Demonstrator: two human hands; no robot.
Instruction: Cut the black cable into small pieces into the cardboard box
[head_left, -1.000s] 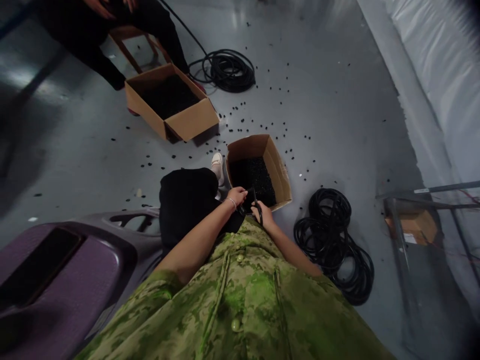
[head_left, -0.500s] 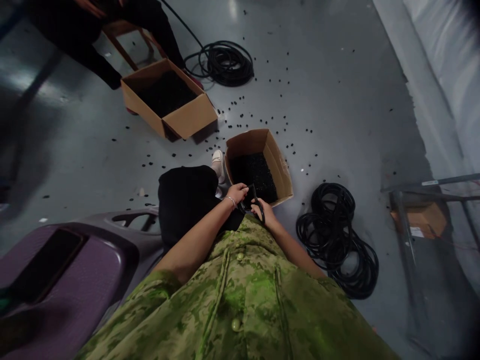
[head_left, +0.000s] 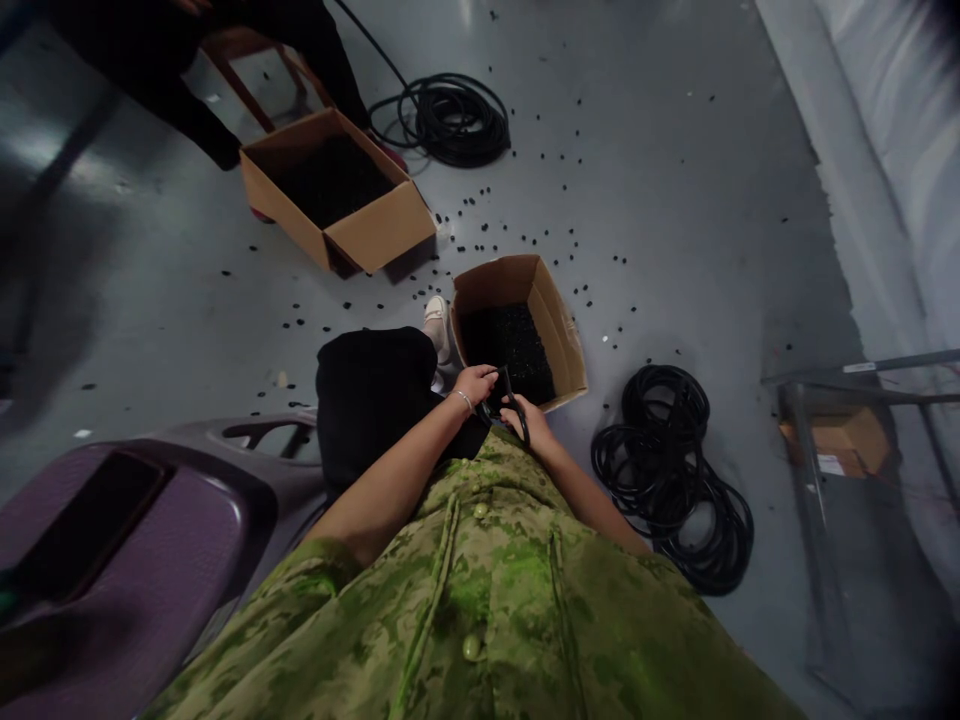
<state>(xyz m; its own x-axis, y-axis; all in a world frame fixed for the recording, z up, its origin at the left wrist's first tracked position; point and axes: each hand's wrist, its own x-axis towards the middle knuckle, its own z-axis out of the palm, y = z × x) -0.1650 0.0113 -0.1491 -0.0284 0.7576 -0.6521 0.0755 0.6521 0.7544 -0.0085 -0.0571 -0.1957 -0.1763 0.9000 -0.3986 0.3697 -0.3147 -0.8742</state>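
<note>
My left hand (head_left: 475, 384), with a bracelet at the wrist, is closed on a thin black hose (head_left: 486, 412) just over the near edge of a cardboard box. Close beside it, my right hand (head_left: 528, 420) grips what look like black-handled scissors (head_left: 523, 428), their upper part angled toward the left fingers. The exact contact between tool and hose is too small and dark to make out. Below both hands, the open cardboard box (head_left: 559, 335) holds a heap of small black pieces (head_left: 514, 345).
Coiled black hose (head_left: 664, 450) lies on the floor at right, another coil (head_left: 461, 120) farther off. Small black pieces dot the floor. A second box (head_left: 382, 225) stands by a seated person (head_left: 172, 90). At left is a purple chair (head_left: 187, 510) with a phone (head_left: 94, 520).
The view has shifted very slightly, so the far box and coil sit a little higher. My hands hold the same pose over the box.
</note>
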